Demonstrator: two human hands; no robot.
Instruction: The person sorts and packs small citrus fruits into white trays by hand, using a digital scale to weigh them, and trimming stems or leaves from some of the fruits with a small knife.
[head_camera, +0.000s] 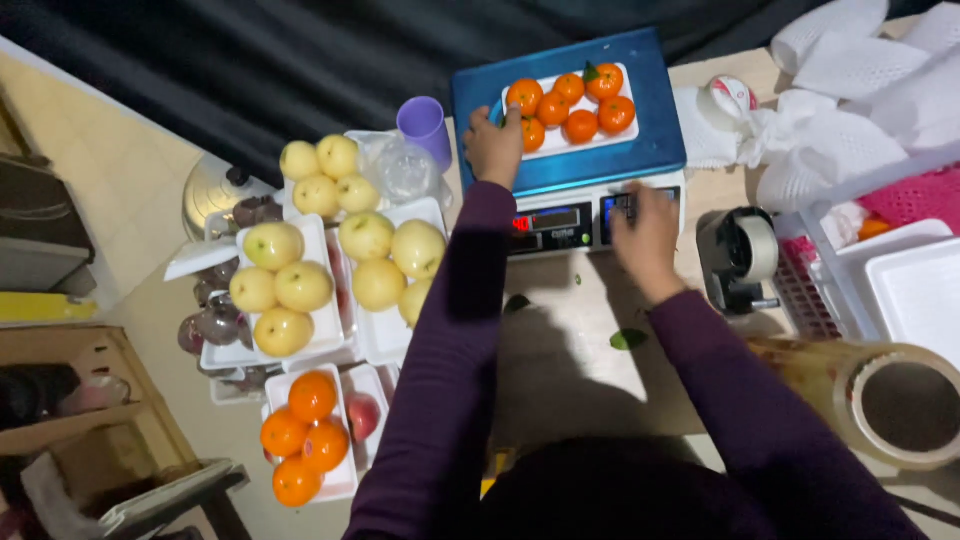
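White tray (520, 150) of tangerines (572, 102)

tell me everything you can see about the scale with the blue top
The scale is a countertop weighing scale with a flat blue platform over a pale body. Its front panel carries a red lit display and a keypad. It sits on a beige table, near the far edge. A white foam tray of oranges lies on the platform. The left hand rests at that tray's left end, and the right hand, blurred, is at the keypad.
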